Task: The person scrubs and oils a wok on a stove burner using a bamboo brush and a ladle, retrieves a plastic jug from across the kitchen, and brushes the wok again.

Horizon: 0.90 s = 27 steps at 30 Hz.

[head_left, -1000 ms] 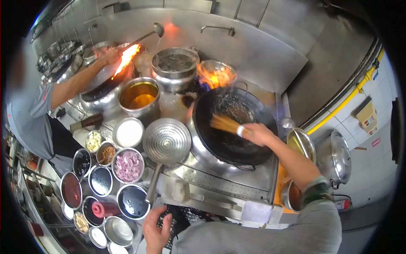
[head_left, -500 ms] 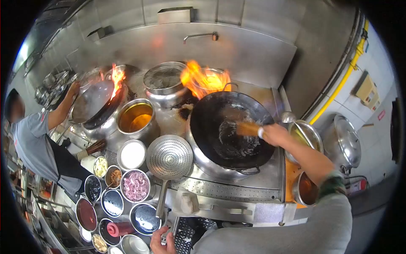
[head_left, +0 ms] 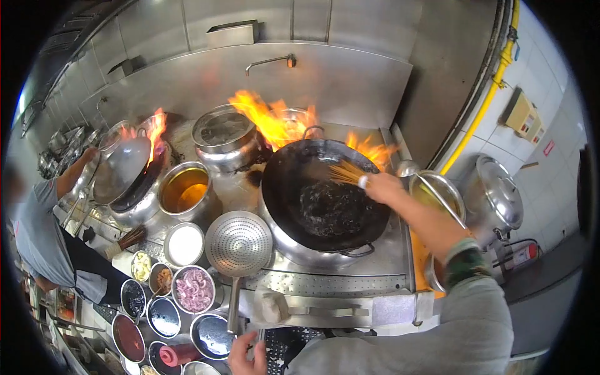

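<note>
My right hand (head_left: 384, 187) is closed around a bamboo wok brush (head_left: 347, 174) with a white band. The bristles are over the upper right inside of a large black wok (head_left: 287, 187), where water or foam swirls at the bottom. My left hand (head_left: 248, 356) is low in the view, its fingers apart and nothing seen in them. Just above it is the handle end of a perforated skimmer (head_left: 239, 244), which rests across the counter edge. Flames (head_left: 275, 122) rise behind the wok on both sides.
Beside the skimmer stand a pot of oil (head_left: 185, 190), a bowl of white powder or liquid (head_left: 184, 244), sliced onions (head_left: 194, 290) and several sauce bowls. On the left a co-worker (head_left: 44, 212) tilts another wok (head_left: 122, 170). A ladle (head_left: 440, 197) lies over a pot at right.
The brush has moved from the wok's middle up towards its right rim, and more flame shows behind it. My view has shifted slightly right. My left hand stays low.
</note>
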Motion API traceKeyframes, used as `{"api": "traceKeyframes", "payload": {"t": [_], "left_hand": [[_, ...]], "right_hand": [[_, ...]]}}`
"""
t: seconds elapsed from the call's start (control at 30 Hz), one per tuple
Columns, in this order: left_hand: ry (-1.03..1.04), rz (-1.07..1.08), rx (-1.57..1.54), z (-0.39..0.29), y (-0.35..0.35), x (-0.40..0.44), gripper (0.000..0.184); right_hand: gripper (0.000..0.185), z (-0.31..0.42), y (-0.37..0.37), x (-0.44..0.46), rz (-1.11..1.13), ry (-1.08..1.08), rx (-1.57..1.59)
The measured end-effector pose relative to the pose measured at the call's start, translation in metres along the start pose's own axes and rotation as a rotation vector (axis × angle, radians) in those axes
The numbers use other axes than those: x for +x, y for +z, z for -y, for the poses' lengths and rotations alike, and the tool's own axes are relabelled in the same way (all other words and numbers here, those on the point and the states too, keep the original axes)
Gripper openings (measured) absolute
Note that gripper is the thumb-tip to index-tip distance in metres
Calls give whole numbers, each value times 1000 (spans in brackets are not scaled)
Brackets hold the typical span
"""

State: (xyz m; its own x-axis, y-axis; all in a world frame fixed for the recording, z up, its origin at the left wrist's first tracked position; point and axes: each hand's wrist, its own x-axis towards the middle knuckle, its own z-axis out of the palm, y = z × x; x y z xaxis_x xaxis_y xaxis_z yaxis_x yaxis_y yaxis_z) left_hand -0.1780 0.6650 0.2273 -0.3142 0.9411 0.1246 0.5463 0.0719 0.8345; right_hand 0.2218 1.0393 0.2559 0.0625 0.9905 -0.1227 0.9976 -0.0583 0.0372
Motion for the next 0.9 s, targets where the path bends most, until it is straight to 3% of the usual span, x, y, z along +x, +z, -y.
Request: {"api": "traceKeyframes", "payload": {"t": [0.07, 0.17, 0.23, 0.3, 0.37, 0.47, 0.57, 0.73, 0.9], "left_hand": [[202, 137, -70, -28, 28, 33, 24], [616, 401, -190, -74, 87, 76, 33], [756, 497, -105, -94, 144, 93, 44], [834, 423, 60, -111, 200, 95, 46], [714, 404, 237, -118, 248, 88, 39], [588, 313, 352, -109, 297, 97, 30], [546, 305, 349, -105, 301, 96, 27], [626, 310, 194, -89, 260, 112, 23], [689, 272, 128, -83, 258, 114, 21]], "right_hand": [[33, 26, 14, 4, -51, -93, 46], [33, 15, 0, -27, 69, -293, -15], [33, -9, -19, -32, 94, -263, -100], [32, -34, -8, -2, 31, -218, -175], [32, -5, -5, 12, -66, -107, 12], [39, 44, 37, 31, -108, -159, 293], [46, 64, 54, -1, -93, -375, 459], [38, -25, -19, -100, 220, -502, 67], [27, -66, -42, -68, 124, -92, -84]]}}
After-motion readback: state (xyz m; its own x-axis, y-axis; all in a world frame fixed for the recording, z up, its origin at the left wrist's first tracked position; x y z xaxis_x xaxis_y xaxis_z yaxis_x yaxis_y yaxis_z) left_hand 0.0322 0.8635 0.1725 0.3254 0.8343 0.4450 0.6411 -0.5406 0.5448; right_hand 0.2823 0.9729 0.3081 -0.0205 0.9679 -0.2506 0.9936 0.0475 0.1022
